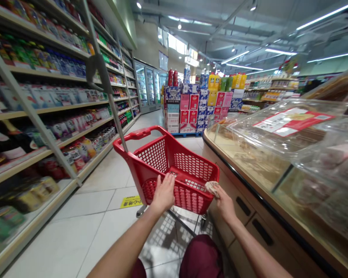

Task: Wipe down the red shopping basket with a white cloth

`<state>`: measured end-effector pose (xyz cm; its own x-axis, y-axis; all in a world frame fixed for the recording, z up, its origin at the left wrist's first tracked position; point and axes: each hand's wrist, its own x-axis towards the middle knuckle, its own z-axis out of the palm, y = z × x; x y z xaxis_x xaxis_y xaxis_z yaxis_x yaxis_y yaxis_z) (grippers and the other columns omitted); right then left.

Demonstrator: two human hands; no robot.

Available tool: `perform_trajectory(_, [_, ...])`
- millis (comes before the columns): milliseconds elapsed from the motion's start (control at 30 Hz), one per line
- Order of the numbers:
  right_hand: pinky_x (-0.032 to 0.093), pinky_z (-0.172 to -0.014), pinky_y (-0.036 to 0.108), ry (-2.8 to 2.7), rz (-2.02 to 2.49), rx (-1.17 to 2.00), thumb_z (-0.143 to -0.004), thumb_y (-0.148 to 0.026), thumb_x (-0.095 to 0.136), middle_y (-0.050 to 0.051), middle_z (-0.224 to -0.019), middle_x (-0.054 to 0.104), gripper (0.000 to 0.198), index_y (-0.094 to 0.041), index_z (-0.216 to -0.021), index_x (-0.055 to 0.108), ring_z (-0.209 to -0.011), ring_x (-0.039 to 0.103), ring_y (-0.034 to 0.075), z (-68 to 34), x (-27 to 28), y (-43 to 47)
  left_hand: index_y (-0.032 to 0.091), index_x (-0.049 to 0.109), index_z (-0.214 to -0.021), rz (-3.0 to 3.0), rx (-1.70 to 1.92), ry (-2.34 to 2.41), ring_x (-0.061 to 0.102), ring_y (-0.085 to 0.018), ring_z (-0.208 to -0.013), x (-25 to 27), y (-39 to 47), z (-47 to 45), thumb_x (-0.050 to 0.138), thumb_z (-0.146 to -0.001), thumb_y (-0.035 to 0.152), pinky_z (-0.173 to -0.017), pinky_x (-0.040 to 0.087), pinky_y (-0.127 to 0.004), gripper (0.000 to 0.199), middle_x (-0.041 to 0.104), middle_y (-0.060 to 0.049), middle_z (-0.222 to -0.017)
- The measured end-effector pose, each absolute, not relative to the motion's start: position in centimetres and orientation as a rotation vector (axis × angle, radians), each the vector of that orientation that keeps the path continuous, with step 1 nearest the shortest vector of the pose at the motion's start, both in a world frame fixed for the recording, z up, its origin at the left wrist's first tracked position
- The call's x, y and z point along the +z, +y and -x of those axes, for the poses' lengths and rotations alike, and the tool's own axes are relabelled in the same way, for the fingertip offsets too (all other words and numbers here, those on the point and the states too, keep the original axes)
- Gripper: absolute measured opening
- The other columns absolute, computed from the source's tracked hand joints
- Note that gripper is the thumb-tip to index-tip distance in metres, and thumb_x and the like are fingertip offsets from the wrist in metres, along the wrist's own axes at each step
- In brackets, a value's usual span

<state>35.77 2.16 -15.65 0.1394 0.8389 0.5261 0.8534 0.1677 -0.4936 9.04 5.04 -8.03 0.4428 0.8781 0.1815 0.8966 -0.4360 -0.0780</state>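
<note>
In front of me stands a red plastic shopping cart (191, 173) with perforated basket walls and a raised handle at its far left end. My left hand (164, 193) is at the cart's near side rim, its fingers stretched out over the edge and holding nothing. Whether the palm rests on the rim I cannot tell. My right hand (224, 200) grips a crumpled whitish cloth (212, 188), which is at the basket's right corner. The basket's inside shows a red floor with holes.
Drink shelves (55, 73) line the left side, with a slanted grey pole (104, 73) in front. On the right runs a display counter (246, 173) with clear covers. Stacked drink cartons (188, 108) stand ahead. A yellow floor sign (131, 201) lies beside the cart.
</note>
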Motion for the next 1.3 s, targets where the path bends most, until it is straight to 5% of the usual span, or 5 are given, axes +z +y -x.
perform_trajectory(367, [0.031,-0.099,0.041,-1.764,1.448,-0.126,-0.069,-0.001,0.035,0.006,-0.124,0.05,0.054,-0.02,-0.115,0.053,-0.118,0.041,0.019,-31.2,-15.6,1.1,0.015,0.023,-0.133,2.45,-0.18,-1.49,0.011,-0.023,-0.132,-8.5,3.8,-6.4,0.041,-0.07,0.023,-0.105,0.005,-0.049,0.067,0.02,-0.008,-0.143])
perform_trajectory(567, [0.041,-0.09,0.036,-1.458,1.63,-0.11,-0.071,-0.005,0.036,0.01,-0.119,0.053,0.045,-0.016,-0.109,0.058,-0.11,0.049,0.021,-31.2,-15.0,3.5,0.012,0.029,-0.131,2.389,-0.234,-1.591,0.011,-0.023,-0.132,-7.3,3.2,-5.3,0.042,-0.069,0.024,-0.107,0.008,-0.045,0.065,0.021,-0.008,-0.142])
perform_trajectory(1033, [0.037,-0.095,0.035,-1.694,1.408,-0.135,-0.064,0.002,0.032,0.006,-0.121,0.052,0.057,-0.017,-0.112,0.055,-0.115,0.044,0.017,-27.1,-13.9,6.4,0.01,0.028,-0.131,2.332,-0.252,-1.682,0.01,-0.024,-0.132,-7.7,1.8,-5.3,0.042,-0.068,0.024,-0.107,0.007,-0.047,0.066,0.021,-0.009,-0.142])
perform_trajectory(1300, [0.031,-0.095,0.047,-1.595,1.58,-0.148,-0.069,0.002,0.031,0.01,-0.12,0.053,0.053,-0.017,-0.111,0.056,-0.117,0.041,0.021,-27.8,-13.8,5.8,0.01,0.026,-0.132,2.298,-0.231,-1.687,0.012,-0.023,-0.131,-7.9,1.4,-6.0,0.037,-0.073,0.023,-0.107,0.009,-0.047,0.062,0.02,-0.01,-0.142])
